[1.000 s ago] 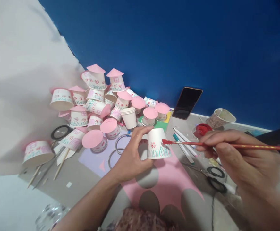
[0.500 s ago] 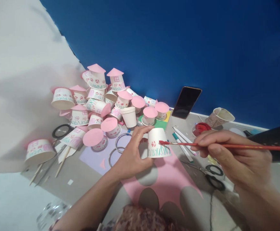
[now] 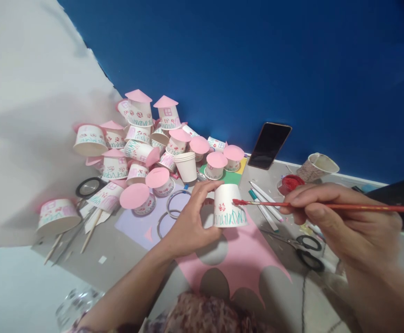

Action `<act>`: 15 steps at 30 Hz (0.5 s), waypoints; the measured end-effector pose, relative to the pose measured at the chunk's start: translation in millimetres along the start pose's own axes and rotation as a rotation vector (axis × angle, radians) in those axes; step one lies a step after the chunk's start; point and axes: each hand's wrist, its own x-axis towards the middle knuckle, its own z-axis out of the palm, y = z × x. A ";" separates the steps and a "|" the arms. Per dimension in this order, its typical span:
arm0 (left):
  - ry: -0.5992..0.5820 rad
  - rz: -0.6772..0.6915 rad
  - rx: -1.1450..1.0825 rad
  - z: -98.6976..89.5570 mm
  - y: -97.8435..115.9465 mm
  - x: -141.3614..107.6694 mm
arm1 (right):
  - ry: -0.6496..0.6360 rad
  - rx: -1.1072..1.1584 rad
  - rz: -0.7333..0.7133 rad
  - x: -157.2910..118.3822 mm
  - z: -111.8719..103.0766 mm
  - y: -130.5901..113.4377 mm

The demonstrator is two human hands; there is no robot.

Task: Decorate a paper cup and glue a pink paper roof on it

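Note:
My left hand [image 3: 195,217] grips an upside-down white paper cup [image 3: 226,196], thumb at its rim and fingers at its base. Green grass strokes run round the cup's lower edge, with a small red flower mark above them. My right hand [image 3: 340,226] is closed on a thin red paintbrush [image 3: 354,208]. The brush's red-coated bristles lie at the cup's side, to the right of the flower mark; whether they touch it I cannot tell. A small pot of red paint [image 3: 290,184] stands behind my right hand.
Many decorated cups with pink paper roofs [image 3: 134,196] are piled at left, beside a stack of plain cups [image 3: 186,167]. Pink cut-out paper [image 3: 246,263] lies below my hands. Scissors [image 3: 307,252], markers [image 3: 264,210], a propped phone [image 3: 270,145] and a patterned cup [image 3: 314,169] stand or lie at right.
The paintbrush and my right hand have shifted slightly right, the bristles moving along the cup from the flower mark. My left hand still holds the cup in nearly the same place.

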 end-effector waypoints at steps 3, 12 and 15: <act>0.006 -0.005 0.001 0.5 0.7 -0.8 | -0.046 -0.007 -0.024 0.2 0.3 0.3; -0.019 0.043 0.034 1.1 -1.4 0.6 | -0.099 0.034 -0.078 0.8 2.8 2.9; -0.018 0.030 0.044 0.9 -1.7 -0.7 | -0.086 0.044 -0.080 0.5 3.2 4.0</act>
